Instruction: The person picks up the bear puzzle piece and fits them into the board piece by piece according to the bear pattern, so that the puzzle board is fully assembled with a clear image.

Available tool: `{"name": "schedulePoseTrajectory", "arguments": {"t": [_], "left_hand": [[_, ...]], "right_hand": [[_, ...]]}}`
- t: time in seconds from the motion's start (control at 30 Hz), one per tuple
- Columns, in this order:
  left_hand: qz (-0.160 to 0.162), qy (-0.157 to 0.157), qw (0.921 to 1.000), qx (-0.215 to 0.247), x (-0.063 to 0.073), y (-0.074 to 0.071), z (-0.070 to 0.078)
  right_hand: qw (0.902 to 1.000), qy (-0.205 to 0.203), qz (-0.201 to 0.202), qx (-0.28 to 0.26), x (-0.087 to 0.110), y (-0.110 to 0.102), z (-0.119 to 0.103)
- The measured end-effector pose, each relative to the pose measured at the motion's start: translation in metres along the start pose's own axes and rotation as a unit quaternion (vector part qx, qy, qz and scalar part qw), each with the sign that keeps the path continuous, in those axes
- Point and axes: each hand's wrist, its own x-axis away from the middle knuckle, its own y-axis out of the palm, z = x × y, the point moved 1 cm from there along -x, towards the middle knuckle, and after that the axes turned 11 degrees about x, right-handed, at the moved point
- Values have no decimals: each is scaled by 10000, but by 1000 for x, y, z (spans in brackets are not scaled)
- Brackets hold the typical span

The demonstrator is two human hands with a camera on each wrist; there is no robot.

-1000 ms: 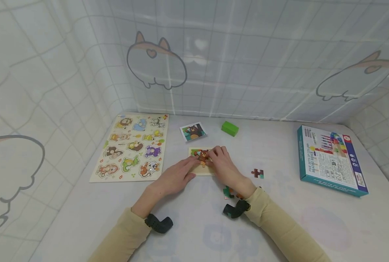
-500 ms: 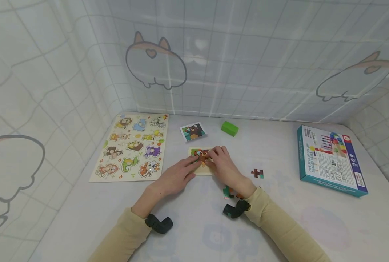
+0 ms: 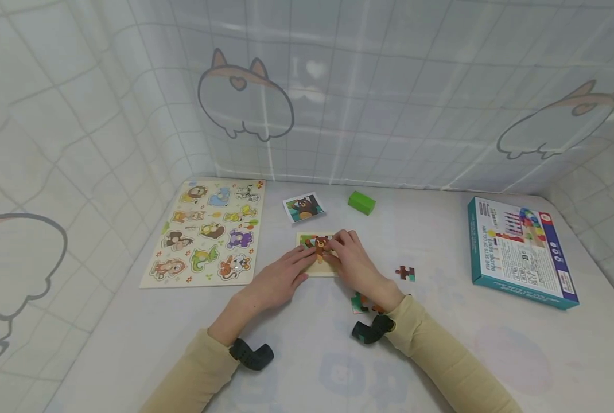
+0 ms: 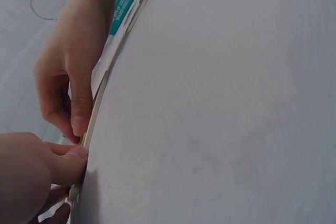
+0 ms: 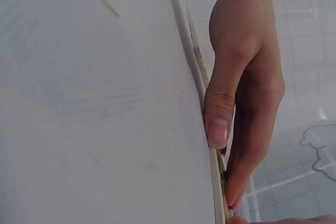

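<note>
A small wooden puzzle board [image 3: 321, 271] lies mid-table, with jigsaw pieces of a brown bear picture [image 3: 322, 245] in its upper part. My left hand [image 3: 278, 279] rests on its left side, fingers fairly straight over the pieces and thumb near the front edge. From the right, my right hand [image 3: 357, 268] bends its fingers over the bear and pinches a puzzle piece, mostly hidden by the fingertips. In the right wrist view the right thumb [image 5: 218, 129] sits at the board's edge. Loose puzzle pieces [image 3: 405, 273] lie right of the right hand, others [image 3: 357, 304] under its wrist.
A bear picture card [image 3: 304, 207] and a green block [image 3: 361, 202] lie behind the puzzle board. On the left is a large animal peg board [image 3: 183, 283]. A teal beaded-toy box [image 3: 524, 252] lies at the right. A patterned curtain [image 3: 389, 115] hangs behind the table.
Both hands stay on the board; the left fingers shift very slightly, and a little more of the bear shows between the hands. The loose pieces have not moved.
</note>
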Motion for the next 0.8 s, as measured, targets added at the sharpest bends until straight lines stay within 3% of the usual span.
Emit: {"name": "schedulePoseTrajectory", "arguments": {"t": [0.27, 0.47, 0.8], "left_hand": [[-2, 61, 9997, -221, 0, 1, 8], [43, -48, 9999, -87, 0, 2, 8], [-6, 197, 9998, -57, -1, 1, 5]], "right_hand": [[9998, 77, -69, -169, -1, -1, -1], [9997, 104, -94, -210, -1, -2, -2], [9998, 86, -119, -116, -1, -3, -1]]}}
